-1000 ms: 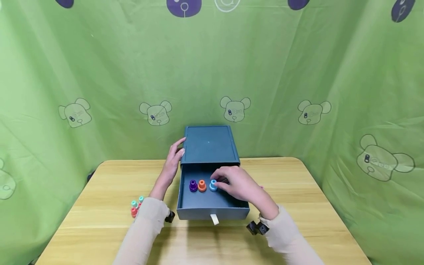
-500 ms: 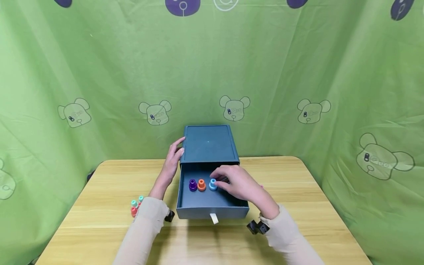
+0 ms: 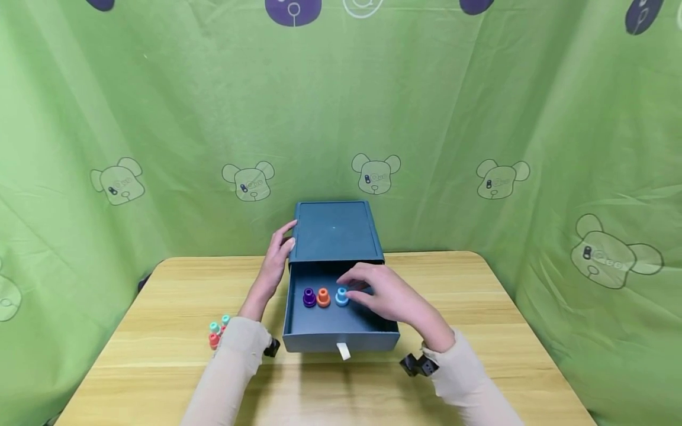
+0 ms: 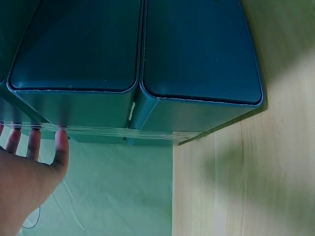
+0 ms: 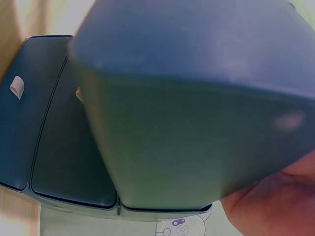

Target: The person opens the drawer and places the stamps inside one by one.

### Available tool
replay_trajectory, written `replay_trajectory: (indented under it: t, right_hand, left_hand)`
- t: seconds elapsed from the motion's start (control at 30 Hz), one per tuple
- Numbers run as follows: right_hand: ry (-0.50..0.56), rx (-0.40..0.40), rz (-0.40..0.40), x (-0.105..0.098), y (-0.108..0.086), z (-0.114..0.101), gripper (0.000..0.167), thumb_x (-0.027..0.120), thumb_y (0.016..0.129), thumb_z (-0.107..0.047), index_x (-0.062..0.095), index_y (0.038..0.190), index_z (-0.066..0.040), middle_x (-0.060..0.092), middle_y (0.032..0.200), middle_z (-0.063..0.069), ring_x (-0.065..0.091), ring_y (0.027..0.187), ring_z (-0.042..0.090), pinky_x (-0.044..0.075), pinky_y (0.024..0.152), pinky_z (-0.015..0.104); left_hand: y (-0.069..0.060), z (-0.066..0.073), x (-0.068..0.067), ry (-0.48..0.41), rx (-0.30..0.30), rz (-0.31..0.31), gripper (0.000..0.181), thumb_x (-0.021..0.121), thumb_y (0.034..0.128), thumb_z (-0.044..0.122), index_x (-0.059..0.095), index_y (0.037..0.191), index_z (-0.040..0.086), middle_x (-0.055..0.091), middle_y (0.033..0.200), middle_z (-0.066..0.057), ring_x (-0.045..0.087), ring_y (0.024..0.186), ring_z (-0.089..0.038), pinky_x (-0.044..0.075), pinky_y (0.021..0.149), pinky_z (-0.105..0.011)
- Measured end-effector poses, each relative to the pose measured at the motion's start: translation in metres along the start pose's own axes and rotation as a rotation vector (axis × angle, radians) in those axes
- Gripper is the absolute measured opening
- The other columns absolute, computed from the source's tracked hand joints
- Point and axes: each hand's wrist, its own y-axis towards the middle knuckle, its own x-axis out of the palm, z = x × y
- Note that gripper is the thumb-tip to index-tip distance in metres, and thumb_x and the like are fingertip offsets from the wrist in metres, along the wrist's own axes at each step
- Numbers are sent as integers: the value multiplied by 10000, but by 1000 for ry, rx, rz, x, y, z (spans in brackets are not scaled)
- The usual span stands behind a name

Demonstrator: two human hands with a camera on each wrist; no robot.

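Note:
A dark blue drawer cabinet (image 3: 337, 232) stands at the table's far edge with its top drawer (image 3: 341, 342) pulled out. Inside stand a purple peg (image 3: 309, 297), an orange peg (image 3: 323, 297) and a light blue peg (image 3: 342, 297) in a row. My right hand (image 3: 386, 296) hovers over the drawer, its thumb and fingers spread apart around the light blue peg; whether the thumb touches it is unclear. In the right wrist view the drawer wall (image 5: 187, 132) hides my right fingers. My left hand (image 3: 274, 260) rests its fingertips against the cabinet's left side.
Several red and mint pegs (image 3: 215, 334) stand on the wooden table (image 3: 149, 378) at left, partly behind the left sleeve. Lower closed drawers (image 5: 29, 113) with white pull tabs (image 5: 17, 87) show in the right wrist view. A green curtain (image 3: 437, 118) hangs behind.
My right thumb and fingers have parted from the light blue peg, the hand shifting slightly right. The peg stays standing in the drawer. My left hand has kept its place.

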Motion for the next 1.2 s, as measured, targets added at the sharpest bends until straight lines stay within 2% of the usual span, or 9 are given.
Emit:
replay_trajectory:
  t: [0.1, 0.33, 0.4, 0.53, 0.77, 0.93, 1.2]
  right_hand:
    - [7, 9, 0, -2, -2, 0, 251, 722, 975, -148, 739, 1219, -92, 731, 1170, 28, 698, 1027, 159, 581, 923, 369]
    - [26, 15, 25, -6, -7, 2, 253, 711, 987, -170, 737, 1236, -133, 726, 1200, -5, 679, 1073, 152, 566, 954, 399]
    - [44, 13, 39, -7, -9, 3, 255, 711, 987, -175, 737, 1237, -136, 724, 1207, -9, 680, 1084, 159, 563, 961, 401]
    - [78, 11, 78, -8, -13, 7, 251, 715, 985, -174, 739, 1233, -142, 723, 1205, -24, 680, 1086, 166, 561, 961, 409]
    - [128, 18, 132, -15, -21, 12, 244, 711, 985, -159, 739, 1228, -163, 729, 1192, -14, 683, 1056, 133, 567, 945, 433]
    - [137, 49, 168, -19, -27, 18, 237, 711, 984, -155, 745, 1219, -148, 728, 1191, -60, 683, 1071, 106, 568, 958, 395]
    - [210, 71, 202, -21, -36, 27, 250, 702, 997, -187, 741, 1237, -127, 740, 1204, -56, 689, 1128, 132, 564, 973, 361]
  left_hand:
    - [0, -1, 0, 2, 0, -3, 552, 430, 1076, 219, 354, 1601, 65, 319, 1571, -228, 413, 1363, -329, 370, 1105, -468]
    - [13, -34, -1, -3, -2, 13, 544, 405, 1090, 252, 339, 1618, 139, 279, 1609, -199, 377, 1408, -354, 326, 1150, -524]
    - [14, -37, -1, -6, 5, 24, 533, 416, 1088, 268, 362, 1609, 171, 295, 1602, -180, 390, 1399, -344, 334, 1145, -524]
    - [14, -39, -1, -4, 19, 38, 516, 447, 1077, 305, 404, 1585, 224, 333, 1577, -146, 417, 1377, -315, 355, 1132, -510]
    - [13, -38, 0, 4, 17, 34, 520, 439, 1077, 321, 399, 1587, 228, 328, 1583, -141, 414, 1387, -320, 357, 1135, -522]
    - [14, -38, 0, -14, 13, 24, 531, 423, 1086, 301, 372, 1605, 205, 292, 1619, -146, 386, 1421, -340, 333, 1157, -539]
    - [13, -37, -1, 2, 2, 31, 511, 446, 1080, 339, 408, 1583, 259, 321, 1596, -112, 404, 1410, -325, 344, 1154, -534]
